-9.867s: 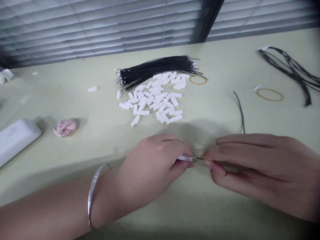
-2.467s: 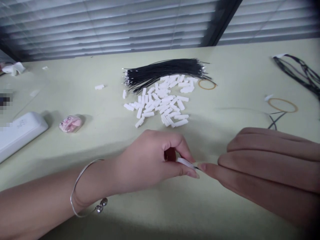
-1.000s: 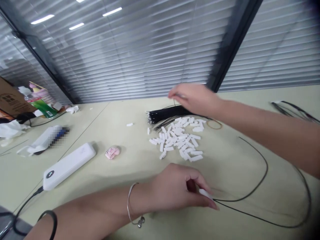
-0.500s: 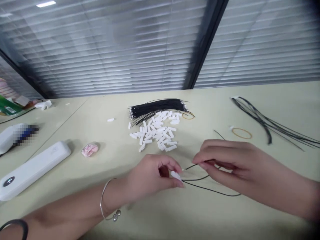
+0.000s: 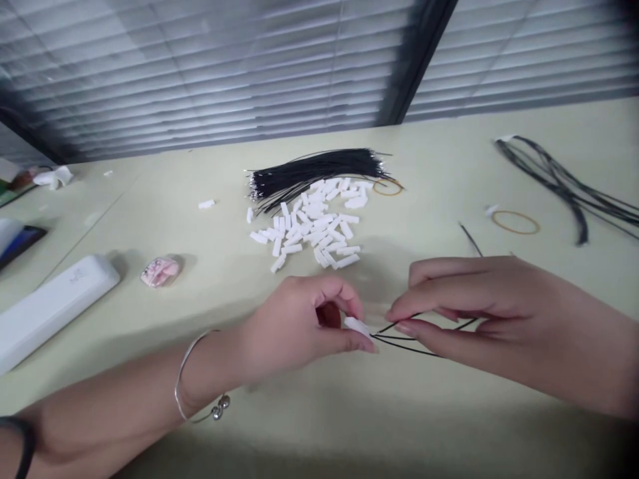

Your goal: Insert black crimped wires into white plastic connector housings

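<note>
Two bare hands close together, low and right of center, over a pale green desk; all clock directions taken from their meeting point, 12 o'clock straight ahead. Left hand: narrow pinch, thumb and forefinger on one white connector housing, tilted, its free end toward 4 o'clock. Right hand: equally narrow pinch on thin black wires, strands running back under the palm. Wire tips just beside the housing's end; contact or entry too small to tell. Housing and wires both in the air above the desk. Silver bangle with two small beads on the left wrist, at 8 o'clock. At 11 o'clock, a loose heap of white connector housings, well apart from both hands. Just beyond it, a fanned bundle of black wires, bright metal tips at its left end. Thin rubber band at 12 o'clock, touching the bundle's right end. Second rubber band at 2 o'clock, near a looser bunch of black wires. Single white housing apart from the heap, at 10 o'clock. White power bank and small pink object at 9 o'clock. Slatted window blinds behind the desk.
</note>
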The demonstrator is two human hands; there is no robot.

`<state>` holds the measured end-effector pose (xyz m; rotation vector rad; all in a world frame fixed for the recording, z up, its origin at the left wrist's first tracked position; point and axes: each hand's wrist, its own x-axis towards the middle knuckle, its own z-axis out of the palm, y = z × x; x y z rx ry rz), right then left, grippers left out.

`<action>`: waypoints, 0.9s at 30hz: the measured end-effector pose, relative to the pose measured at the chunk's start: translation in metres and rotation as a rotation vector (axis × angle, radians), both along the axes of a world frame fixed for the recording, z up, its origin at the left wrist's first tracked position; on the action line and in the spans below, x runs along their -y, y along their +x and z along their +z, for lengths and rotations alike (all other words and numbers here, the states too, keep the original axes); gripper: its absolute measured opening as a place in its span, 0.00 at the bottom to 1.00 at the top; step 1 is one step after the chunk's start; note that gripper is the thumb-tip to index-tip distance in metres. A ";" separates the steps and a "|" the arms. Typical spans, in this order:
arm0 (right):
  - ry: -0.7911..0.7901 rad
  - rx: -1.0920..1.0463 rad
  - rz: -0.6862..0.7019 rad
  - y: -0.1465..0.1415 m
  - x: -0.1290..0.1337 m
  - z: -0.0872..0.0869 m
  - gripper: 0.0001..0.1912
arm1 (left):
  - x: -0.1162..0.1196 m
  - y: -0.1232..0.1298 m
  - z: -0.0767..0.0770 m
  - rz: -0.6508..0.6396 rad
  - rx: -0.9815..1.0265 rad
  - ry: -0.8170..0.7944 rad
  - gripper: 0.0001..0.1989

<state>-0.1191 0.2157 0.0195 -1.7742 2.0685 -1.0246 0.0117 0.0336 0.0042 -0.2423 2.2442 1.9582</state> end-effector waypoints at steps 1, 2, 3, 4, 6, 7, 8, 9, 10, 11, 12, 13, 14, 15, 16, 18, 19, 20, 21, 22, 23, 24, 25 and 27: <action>0.002 0.000 -0.006 0.000 0.000 -0.001 0.09 | 0.000 0.000 0.000 -0.001 0.002 0.001 0.10; 0.005 0.003 -0.011 0.001 -0.001 -0.002 0.09 | 0.000 0.000 0.000 -0.002 0.006 0.002 0.10; 0.009 0.009 -0.019 0.001 -0.001 -0.002 0.08 | 0.000 0.001 0.000 -0.004 0.011 0.003 0.10; 0.017 0.018 -0.023 0.002 -0.002 -0.003 0.08 | 0.000 0.001 0.000 -0.006 0.018 0.007 0.10; 0.029 0.043 -0.032 0.002 -0.003 -0.003 0.08 | 0.000 0.001 0.001 -0.011 0.027 0.007 0.11; 0.035 0.053 -0.036 0.002 -0.004 -0.004 0.08 | 0.000 0.001 0.001 -0.013 0.027 0.002 0.11; 0.043 0.065 -0.034 0.002 -0.004 -0.004 0.08 | -0.001 0.001 0.002 -0.015 0.022 -0.004 0.11; 0.053 0.077 -0.031 0.002 -0.004 -0.004 0.09 | -0.001 0.001 0.002 -0.014 0.016 -0.011 0.11; 0.061 0.088 -0.027 0.002 -0.004 -0.004 0.09 | -0.001 0.000 0.002 -0.012 0.010 -0.020 0.10; 0.070 0.094 -0.024 0.001 -0.004 -0.004 0.08 | -0.001 0.000 0.002 -0.009 0.006 -0.027 0.10; 0.075 0.096 -0.021 0.001 -0.004 -0.004 0.09 | -0.001 0.000 0.002 -0.009 0.005 -0.032 0.09; 0.074 0.095 -0.019 0.001 -0.004 -0.004 0.09 | -0.001 0.000 0.002 -0.011 0.005 -0.036 0.09; 0.075 0.091 -0.021 0.001 -0.003 -0.004 0.09 | -0.001 0.000 0.001 -0.015 0.007 -0.041 0.09; 0.076 0.085 -0.021 0.000 -0.003 -0.004 0.10 | -0.001 0.000 0.001 -0.019 0.004 -0.047 0.09; 0.076 0.081 -0.011 0.000 -0.002 -0.003 0.10 | -0.001 0.001 0.001 -0.022 0.000 -0.051 0.09; 0.076 0.067 0.014 0.001 -0.002 -0.003 0.11 | -0.002 0.001 0.001 -0.025 -0.010 -0.057 0.09; 0.075 0.057 0.029 0.001 -0.002 -0.002 0.11 | -0.002 0.001 0.001 -0.025 -0.014 -0.058 0.09; 0.067 0.046 0.043 0.001 -0.002 -0.002 0.12 | -0.002 0.001 0.002 -0.022 -0.016 -0.057 0.09; 0.064 0.032 0.055 0.002 -0.001 -0.002 0.13 | -0.002 0.001 0.002 -0.021 -0.016 -0.055 0.09; 0.061 0.019 0.056 0.003 -0.001 -0.001 0.13 | -0.002 0.001 0.002 -0.019 -0.015 -0.054 0.09; 0.052 0.004 0.050 0.004 -0.001 -0.002 0.14 | -0.002 0.001 0.003 -0.016 -0.015 -0.051 0.09; 0.046 -0.011 0.045 0.004 -0.001 -0.002 0.14 | -0.002 0.001 0.003 -0.014 -0.014 -0.048 0.10; 0.036 -0.028 0.036 0.005 0.000 -0.002 0.15 | -0.002 0.001 0.003 -0.014 -0.013 -0.044 0.10; 0.018 -0.056 0.025 0.006 0.000 -0.003 0.15 | -0.002 0.002 0.003 -0.012 -0.006 -0.035 0.10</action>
